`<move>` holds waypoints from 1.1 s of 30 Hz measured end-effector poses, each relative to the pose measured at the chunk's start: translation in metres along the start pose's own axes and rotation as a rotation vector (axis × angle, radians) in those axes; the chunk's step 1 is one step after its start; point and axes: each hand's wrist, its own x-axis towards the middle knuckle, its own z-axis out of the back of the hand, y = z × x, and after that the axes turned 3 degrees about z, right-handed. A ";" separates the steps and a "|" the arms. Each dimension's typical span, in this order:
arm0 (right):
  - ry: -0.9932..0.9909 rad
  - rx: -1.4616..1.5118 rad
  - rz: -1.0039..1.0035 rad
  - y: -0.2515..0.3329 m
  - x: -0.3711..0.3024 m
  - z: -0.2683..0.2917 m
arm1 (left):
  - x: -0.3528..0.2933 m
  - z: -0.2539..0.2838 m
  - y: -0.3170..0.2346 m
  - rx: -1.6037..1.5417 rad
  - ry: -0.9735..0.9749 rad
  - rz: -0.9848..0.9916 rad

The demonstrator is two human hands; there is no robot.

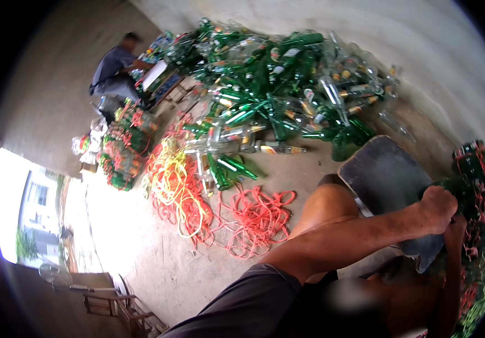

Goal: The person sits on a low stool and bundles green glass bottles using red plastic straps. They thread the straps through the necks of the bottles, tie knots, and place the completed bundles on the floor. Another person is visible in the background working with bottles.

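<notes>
My left hand (437, 209) is closed in a fist on the right edge of a dark grey flat sheet (383, 172), which lies over my bare knee (325, 205). My left forearm reaches across from the lower middle. A second forearm, my right, rises along the lower right, and my right hand (455, 225) is mostly hidden behind the left fist. Bundles of green bottles (479, 191) tied with red string sit right beside both hands.
A big heap of green and clear glass bottles (287, 84) fills the upper middle of the concrete floor. Orange and yellow string (197, 197) lies in loose tangles. Tied bottle bundles (124, 143) stand at left. Another person (115, 70) sits far back. A wooden frame (121, 307) is at lower left.
</notes>
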 end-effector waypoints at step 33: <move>-0.027 0.312 -0.119 -0.073 0.018 -0.012 | -0.005 0.015 0.016 0.059 0.040 -0.001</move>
